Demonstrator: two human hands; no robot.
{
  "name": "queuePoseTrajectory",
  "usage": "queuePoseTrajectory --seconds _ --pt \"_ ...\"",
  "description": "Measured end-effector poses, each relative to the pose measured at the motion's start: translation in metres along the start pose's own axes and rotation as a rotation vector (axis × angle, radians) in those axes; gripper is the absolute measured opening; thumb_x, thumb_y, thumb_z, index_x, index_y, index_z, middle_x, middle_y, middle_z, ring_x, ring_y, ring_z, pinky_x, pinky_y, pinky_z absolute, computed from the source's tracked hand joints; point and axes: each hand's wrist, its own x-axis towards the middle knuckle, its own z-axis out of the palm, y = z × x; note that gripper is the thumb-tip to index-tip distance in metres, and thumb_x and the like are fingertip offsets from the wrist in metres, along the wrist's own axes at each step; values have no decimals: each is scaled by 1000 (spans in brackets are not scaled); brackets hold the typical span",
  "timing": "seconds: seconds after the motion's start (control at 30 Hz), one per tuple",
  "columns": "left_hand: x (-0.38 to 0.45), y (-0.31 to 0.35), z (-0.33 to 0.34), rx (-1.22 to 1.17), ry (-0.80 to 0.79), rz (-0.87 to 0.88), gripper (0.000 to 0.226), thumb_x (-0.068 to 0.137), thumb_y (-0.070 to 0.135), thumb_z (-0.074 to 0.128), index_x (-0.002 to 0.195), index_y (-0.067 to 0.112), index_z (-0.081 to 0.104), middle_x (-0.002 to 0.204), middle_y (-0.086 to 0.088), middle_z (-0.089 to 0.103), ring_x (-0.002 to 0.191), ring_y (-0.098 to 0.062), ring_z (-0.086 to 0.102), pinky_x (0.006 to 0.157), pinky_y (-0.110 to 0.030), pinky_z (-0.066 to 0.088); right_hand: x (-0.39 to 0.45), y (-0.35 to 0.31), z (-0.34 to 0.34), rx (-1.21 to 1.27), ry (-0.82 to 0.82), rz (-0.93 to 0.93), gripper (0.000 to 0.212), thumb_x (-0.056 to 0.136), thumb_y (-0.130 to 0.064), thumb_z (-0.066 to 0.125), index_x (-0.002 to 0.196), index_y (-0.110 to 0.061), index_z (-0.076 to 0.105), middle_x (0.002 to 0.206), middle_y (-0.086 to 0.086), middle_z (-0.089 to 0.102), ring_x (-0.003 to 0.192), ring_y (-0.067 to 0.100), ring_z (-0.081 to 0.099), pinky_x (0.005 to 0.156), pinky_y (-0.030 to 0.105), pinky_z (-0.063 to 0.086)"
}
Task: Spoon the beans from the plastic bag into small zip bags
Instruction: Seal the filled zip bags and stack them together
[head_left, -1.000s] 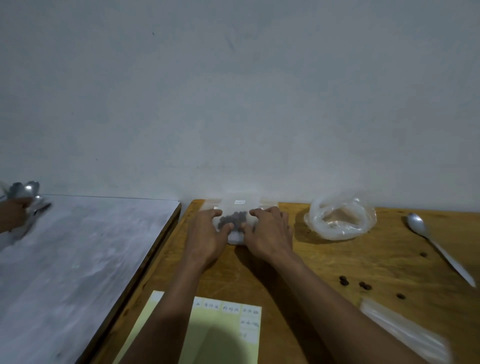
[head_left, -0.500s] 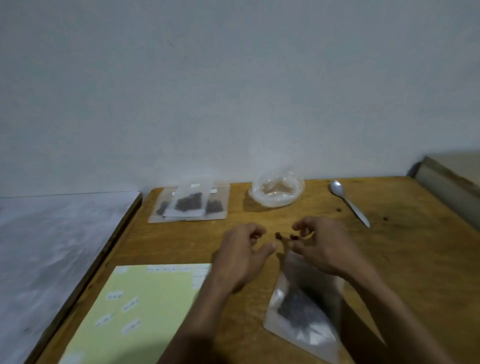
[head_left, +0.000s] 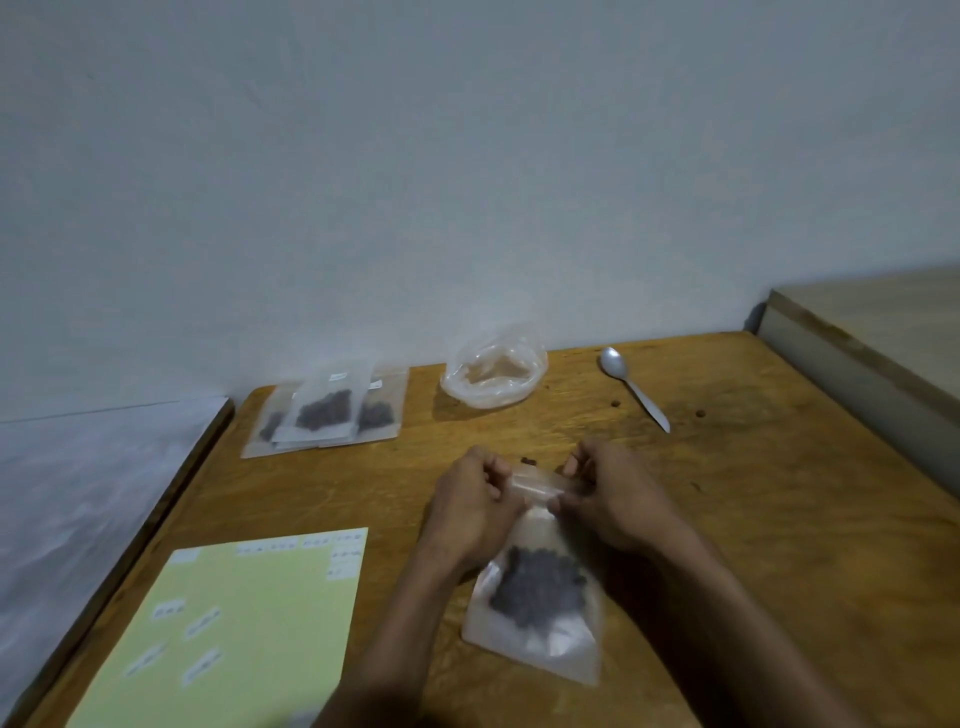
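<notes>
Near the surface's front edge, one zip bag (head_left: 537, 587) of dark beans, left hand (head_left: 475, 501) and right hand (head_left: 613, 493) pinching its top, three filled bags (head_left: 327, 410) at back left corner, one plastic bag (head_left: 493, 371), one spoon (head_left: 631, 384), yellow label sheet (head_left: 244, 623), writing unreadable.

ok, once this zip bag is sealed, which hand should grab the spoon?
Right. The spoon lies on the table's far right side, nearer the right hand. Both hands now pinch the zip bag's top; the left hand would have to cross over.

dim, soft indoor light; slight blur, wide-angle bending at edges.
</notes>
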Motion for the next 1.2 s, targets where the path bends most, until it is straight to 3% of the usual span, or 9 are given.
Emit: queuePoseTrajectory --seconds 0.13,0.3,0.43,0.53,0.67,0.77,0.87,1.03,1.2 --pt "-11 11 -23 -516 -12 -43 15 88 15 77 100 14 68 96 -12 74 92 -28 72 84 -45 62 0 -19 -12 309 61 -121 33 74 -16 86 96 -24 62 95 -4 66 84 10 64 63 20 48" --pt "-21 16 -68 -751 66 38 13 83 21 75 90 11 76 92 -7 78 90 -23 73 83 -42 61 -2 -45 -14 779 2 -154 28 79 -15 82 105 -18 71 96 2 77 91 19 73 67 25 56" --pt "-28 9 -101 -764 134 106 23 80 27 73 90 7 74 89 -8 75 86 -22 71 78 -42 62 -3 -78 -2 972 -74 -160 11 78 -13 80 86 -18 76 89 3 78 88 19 74 59 24 52" --pt "-37 -2 -124 -799 209 94 26 82 30 73 91 6 76 98 -17 76 93 -31 72 87 -51 60 -4 -112 13 984 -115 -213 22 77 -12 81 62 -26 74 82 4 78 82 17 75 54 25 51" --pt "-51 -26 -156 -830 411 96 18 90 18 69 95 2 74 94 -14 78 89 -29 76 80 -43 63 -7 -152 44 917 -184 -304 5 81 -20 79 82 -21 74 92 4 78 91 18 74 64 25 53" --pt "-56 -50 -182 -834 597 91 11 92 16 68 86 8 73 87 -9 78 86 -25 76 84 -42 60 -10 -164 73 736 -149 -344 13 92 -29 69 102 -21 73 99 -3 75 91 11 71 70 19 55" --pt "-59 -72 -207 -858 735 77 11 95 16 67 87 10 71 84 -7 77 86 -24 76 84 -43 58 -13 -160 103 377 -121 -387 13 97 -27 63 97 -20 74 90 -7 71 84 9 66 70 22 53" --pt "-62 -88 -229 -872 884 22 14 96 21 68 88 10 71 80 -2 77 82 -18 77 76 -42 62 -29 -162 162 28 -293 -455 14 93 -23 62 86 -24 74 86 -12 72 83 7 65 83 39 57" --pt "-63 -94 -238 -760 946 -20 16 97 26 67 91 13 74 78 3 78 80 -13 77 74 -42 64 -40 -186 204 -59 -251 -467 21 92 -40 64 106 -26 71 106 -4 69 113 21 54 105 46 30"
